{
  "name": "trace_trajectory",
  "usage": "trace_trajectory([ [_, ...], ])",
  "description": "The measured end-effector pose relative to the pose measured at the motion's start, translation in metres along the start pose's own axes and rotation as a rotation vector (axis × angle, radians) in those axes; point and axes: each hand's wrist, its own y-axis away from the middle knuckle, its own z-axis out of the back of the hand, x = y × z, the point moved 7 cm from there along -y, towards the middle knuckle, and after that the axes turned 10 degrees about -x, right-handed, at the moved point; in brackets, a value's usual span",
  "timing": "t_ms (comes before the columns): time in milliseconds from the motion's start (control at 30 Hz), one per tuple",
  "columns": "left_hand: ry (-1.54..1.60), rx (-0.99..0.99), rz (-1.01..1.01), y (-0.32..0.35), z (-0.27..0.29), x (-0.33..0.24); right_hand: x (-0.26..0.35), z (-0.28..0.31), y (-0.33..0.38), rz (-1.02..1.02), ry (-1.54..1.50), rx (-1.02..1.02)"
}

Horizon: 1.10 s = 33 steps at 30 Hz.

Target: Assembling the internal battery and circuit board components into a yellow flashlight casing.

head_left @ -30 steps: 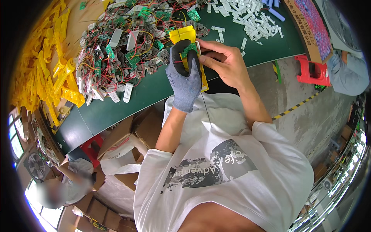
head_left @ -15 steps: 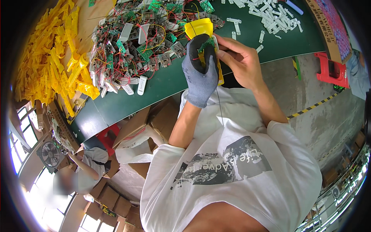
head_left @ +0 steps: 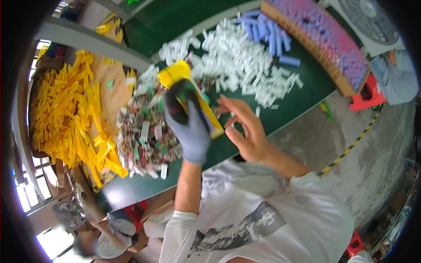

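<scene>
My left hand (head_left: 189, 129), in a grey glove with black fingers, is closed round a yellow plastic housing (head_left: 175, 73). The housing's wide end sticks out beyond the fingers, and its long body slants down toward my right hand. A thin dark wire crosses the wide end. My bare right hand (head_left: 249, 133) hovers beside it, fingers apart and apparently holding nothing. Beneath and left of the glove lies a heap of small circuit boards with wires (head_left: 142, 142). Scattered white plastic strips (head_left: 239, 61) lie just beyond my right fingers. Motion blurs both hands slightly.
Many yellow plastic parts (head_left: 66, 120) are piled at the left. Blue-purple cylinders (head_left: 267, 33) and a long cardboard box of pink-purple pieces (head_left: 346, 85) stand at the far right. A red stool (head_left: 368, 94) is beyond the green table's edge. Another person (head_left: 109, 239) sits lower left.
My right hand has come away from the housing and its fingers have spread. My left hand still grips the housing. The view has swung, bringing in more of the white strips and the cylinders.
</scene>
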Motion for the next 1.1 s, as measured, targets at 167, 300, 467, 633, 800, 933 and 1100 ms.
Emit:
trace_trajectory([
  [167, -0.041, -0.091, 0.104, -0.184, -0.111, 0.061, -0.007, 0.003, 0.040, 0.187, 0.201, -0.004],
  [300, -0.515, -0.013, 0.062, -0.299, -0.154, 0.169, -0.035, -0.013, 0.089, 0.326, 0.455, 0.287],
  [467, -0.725, -0.076, -0.030, -0.367, -0.184, 0.217, -0.037, -0.019, 0.082, 0.369, 0.610, 0.370],
  [633, -0.924, -0.044, -0.134, -0.369, -0.219, 0.244, -0.079, -0.012, 0.114, 0.490, 0.688, 0.518],
  [800, -1.162, 0.058, -0.084, -0.365, -0.197, 0.242, -0.114, 0.004, 0.137, 0.478, 0.613, 0.674],
  [933, -0.991, -0.347, -0.124, -0.349, -0.153, 0.195, -0.089, -0.032, 0.128, 0.610, 0.642, 0.646],
  [1100, -0.715, 0.559, -0.605, -0.169, -0.190, 0.063, -0.030, -0.028, 0.076, 0.511, 0.559, 0.468],
])
